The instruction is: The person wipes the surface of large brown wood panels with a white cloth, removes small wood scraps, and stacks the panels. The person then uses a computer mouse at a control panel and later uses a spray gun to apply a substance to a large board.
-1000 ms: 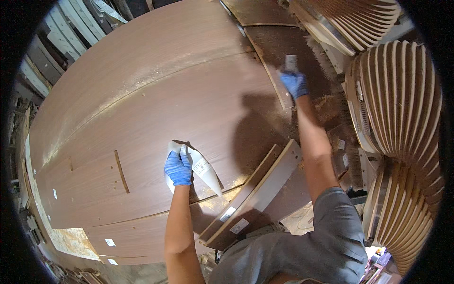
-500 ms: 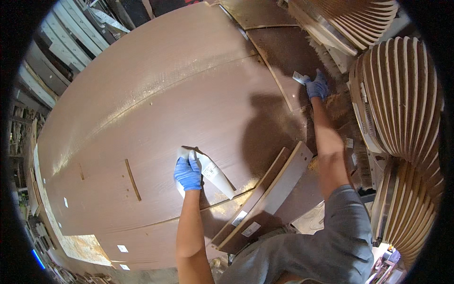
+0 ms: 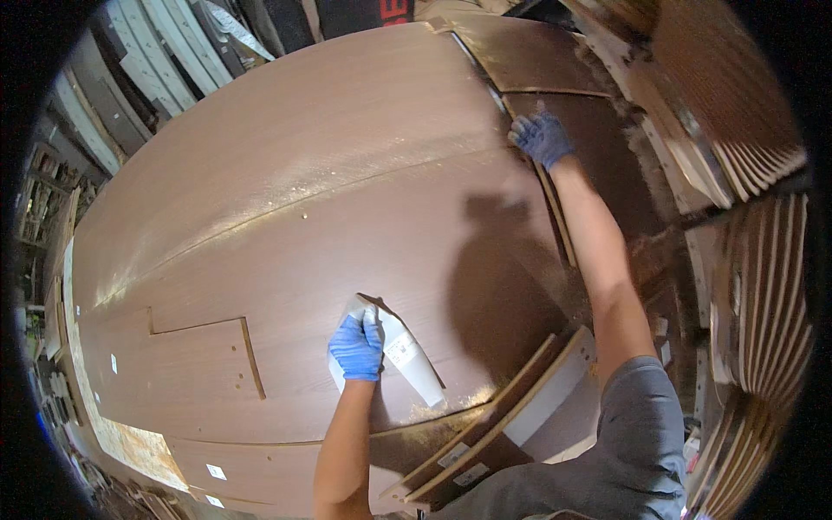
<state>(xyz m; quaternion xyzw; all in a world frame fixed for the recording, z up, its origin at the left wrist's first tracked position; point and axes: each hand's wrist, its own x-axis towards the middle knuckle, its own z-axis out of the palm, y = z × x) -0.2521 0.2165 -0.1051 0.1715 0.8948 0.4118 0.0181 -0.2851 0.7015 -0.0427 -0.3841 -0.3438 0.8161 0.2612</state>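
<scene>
My left hand (image 3: 356, 347), in a blue glove, is closed on a curled strip of white label paper (image 3: 414, 364). That strip carries a printed sticker and hangs above a large brown panel (image 3: 286, 260). Further off to the right, my right hand (image 3: 542, 139), also gloved in blue, is over the seam where the panel meets darker brown boards (image 3: 598, 143). Its thumb and nearest fingers are drawn together while another finger sticks out. What they hold, if anything, is hidden. Just below it runs a narrow strip edge (image 3: 557, 212).
Two narrow boards (image 3: 485, 416) with white stickers lie near my body. Stacked brown panels (image 3: 763, 286) stand along the right side. Grooves (image 3: 251, 355) and sawdust (image 3: 251, 199) mark the large panel. Long pale profiles (image 3: 165, 52) lie at the far left.
My right hand has moved left and farther away to the seam; the small label it held is no longer visible. My left hand still holds the label strip. The view has shifted.
</scene>
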